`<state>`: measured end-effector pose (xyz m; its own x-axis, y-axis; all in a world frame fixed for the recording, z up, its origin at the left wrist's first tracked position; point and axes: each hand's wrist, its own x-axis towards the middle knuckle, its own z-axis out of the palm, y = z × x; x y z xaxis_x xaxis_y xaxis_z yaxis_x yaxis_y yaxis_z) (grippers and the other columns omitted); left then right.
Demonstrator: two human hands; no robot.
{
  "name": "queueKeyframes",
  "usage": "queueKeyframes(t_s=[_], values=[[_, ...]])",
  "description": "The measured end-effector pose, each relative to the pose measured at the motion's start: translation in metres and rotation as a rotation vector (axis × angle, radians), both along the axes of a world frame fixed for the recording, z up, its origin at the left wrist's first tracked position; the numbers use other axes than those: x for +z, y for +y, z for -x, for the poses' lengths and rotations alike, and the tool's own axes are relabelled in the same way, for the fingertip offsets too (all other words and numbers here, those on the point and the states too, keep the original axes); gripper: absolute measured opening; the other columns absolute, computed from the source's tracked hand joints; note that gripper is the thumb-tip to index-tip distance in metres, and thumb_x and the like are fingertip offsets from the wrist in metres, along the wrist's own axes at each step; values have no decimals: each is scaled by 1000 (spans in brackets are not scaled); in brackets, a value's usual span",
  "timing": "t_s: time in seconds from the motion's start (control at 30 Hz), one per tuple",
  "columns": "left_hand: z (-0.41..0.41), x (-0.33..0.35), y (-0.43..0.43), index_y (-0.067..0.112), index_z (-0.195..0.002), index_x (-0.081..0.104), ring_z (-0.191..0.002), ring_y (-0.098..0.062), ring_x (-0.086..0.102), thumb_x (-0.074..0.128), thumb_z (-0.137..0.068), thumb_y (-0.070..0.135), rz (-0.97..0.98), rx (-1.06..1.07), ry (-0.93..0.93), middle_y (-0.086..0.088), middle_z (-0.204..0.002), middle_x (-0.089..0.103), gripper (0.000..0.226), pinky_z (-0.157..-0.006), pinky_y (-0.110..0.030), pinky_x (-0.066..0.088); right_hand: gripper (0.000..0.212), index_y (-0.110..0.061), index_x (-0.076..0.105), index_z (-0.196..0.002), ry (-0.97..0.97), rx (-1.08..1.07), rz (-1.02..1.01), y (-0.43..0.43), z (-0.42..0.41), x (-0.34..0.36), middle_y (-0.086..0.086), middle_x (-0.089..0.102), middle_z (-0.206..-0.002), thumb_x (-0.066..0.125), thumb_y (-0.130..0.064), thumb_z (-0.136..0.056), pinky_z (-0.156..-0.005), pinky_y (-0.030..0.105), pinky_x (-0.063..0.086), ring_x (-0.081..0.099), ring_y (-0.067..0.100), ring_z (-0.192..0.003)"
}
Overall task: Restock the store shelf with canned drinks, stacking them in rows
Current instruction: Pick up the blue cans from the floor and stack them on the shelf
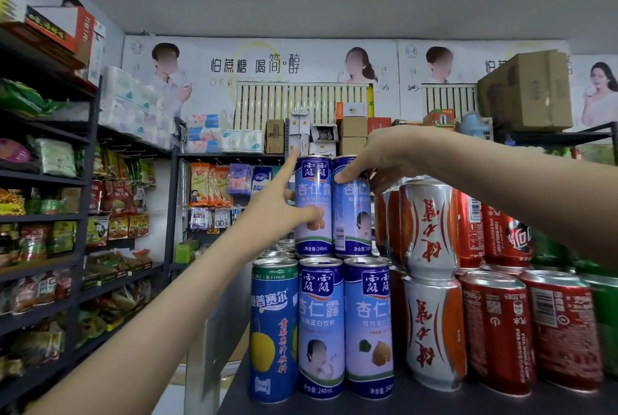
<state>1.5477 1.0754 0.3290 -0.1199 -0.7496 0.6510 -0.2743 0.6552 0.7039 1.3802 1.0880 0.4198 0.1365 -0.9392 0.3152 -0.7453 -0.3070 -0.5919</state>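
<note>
Dark shelf (401, 407) under everything. Red and silver cans (434, 280) stacked two high at right. Bottom row: pear can (274, 331), then two almond cans (321, 327). Atop those stand upper left can (313, 204) and upper right can (352, 214), upright and touching. My left hand (281, 204) holds upper left can, thumb across front, index finger straight up its side. My right hand (378, 157) clasps upper right can's top from above.
</note>
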Motion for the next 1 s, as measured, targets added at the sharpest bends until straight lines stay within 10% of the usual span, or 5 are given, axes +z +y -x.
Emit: queueKeyframes(t_s=[0.37,1.0], values=[[0,-4,-3,43,-149,9,-78,-24,72,69,-79,0,22,15,-7,-9,-84,73,101,-80,-41,57,37,-1,54,-100,-71,0,62,-5,0,-7,13,64,-85,77,-18,-76,-64,32,56,64,23,-72],[9,1,4,16,-146,14,-78,-16,68,77,-74,18,-37,278,-148,6,-85,62,95,-67,-34,54,79,-7,39,-139,139,-39,172,3,2,-3,13,47,-136,77,-35,-75,-97,39,44,49,28,-116]])
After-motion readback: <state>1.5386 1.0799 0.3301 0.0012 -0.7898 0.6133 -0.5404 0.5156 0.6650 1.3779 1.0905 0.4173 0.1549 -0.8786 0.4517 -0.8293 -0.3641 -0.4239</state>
